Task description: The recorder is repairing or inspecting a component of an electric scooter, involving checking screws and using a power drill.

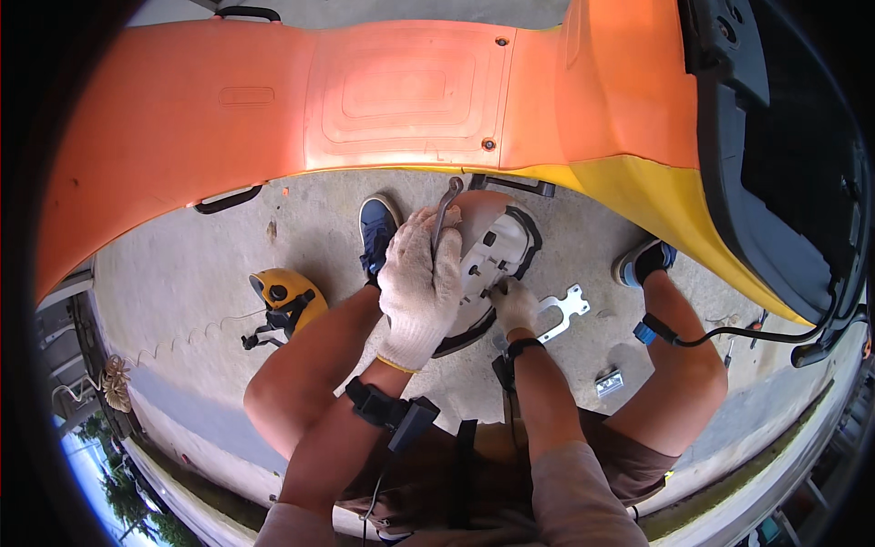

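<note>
One bent tool (444, 217) pointing far, left hand (421, 284) gripping it; oval part (499, 254) lying right, right hand (515, 306) touching, hold unclear.

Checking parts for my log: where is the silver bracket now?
In the head view, right of centre: the silver bracket is just right of the right hand, left of the right shoe.

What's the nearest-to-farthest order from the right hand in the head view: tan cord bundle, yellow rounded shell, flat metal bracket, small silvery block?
From the right hand:
1. Flat metal bracket, just to its right.
2. Small silvery block, on the floor, lower right.
3. Yellow rounded shell, on the floor, to the left.
4. Tan cord bundle, far left.
</note>
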Motion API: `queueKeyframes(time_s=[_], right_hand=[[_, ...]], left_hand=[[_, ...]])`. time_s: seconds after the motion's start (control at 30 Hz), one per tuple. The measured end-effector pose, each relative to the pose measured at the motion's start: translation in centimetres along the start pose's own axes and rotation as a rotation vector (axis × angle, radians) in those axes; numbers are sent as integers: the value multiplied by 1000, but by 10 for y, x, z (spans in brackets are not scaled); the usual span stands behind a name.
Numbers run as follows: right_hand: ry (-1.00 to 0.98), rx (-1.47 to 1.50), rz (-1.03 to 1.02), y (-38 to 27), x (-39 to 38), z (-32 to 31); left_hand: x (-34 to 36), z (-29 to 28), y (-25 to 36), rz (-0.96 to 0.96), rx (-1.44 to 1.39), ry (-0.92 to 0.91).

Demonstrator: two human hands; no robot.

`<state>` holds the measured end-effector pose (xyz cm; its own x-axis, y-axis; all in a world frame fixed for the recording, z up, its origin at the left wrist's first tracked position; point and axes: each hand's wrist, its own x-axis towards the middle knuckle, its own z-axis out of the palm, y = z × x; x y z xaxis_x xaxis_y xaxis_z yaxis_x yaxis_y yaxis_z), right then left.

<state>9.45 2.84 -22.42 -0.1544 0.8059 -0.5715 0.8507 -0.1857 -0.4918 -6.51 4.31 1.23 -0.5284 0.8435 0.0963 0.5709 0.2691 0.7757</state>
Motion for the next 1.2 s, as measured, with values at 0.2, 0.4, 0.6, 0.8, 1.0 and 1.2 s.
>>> queueKeyframes(time_s=[0.2, 0.4, 0.6, 0.8, 1.0, 1.2], right_hand=[[25, -4, 2, 0, 5, 2], [142, 513, 135, 1, -23, -6], [-76, 1216, 68, -42, -74, -45], [-289, 1215, -175, -86, -103, -71], [-243, 1261, -92, -97, -111, -65], [-141, 1278, -14, -105, -117, -70]], left_hand=[[1, -1, -1, -17, 17, -14], [3, -5, 1, -106, 3, -28], [2, -9, -3, -56, 40, -23], [-3, -10, -1, -64, 21, -31], [-6, -11, -1, 36, 29, -21], [-7, -9, -1, 75, 48, 10]])
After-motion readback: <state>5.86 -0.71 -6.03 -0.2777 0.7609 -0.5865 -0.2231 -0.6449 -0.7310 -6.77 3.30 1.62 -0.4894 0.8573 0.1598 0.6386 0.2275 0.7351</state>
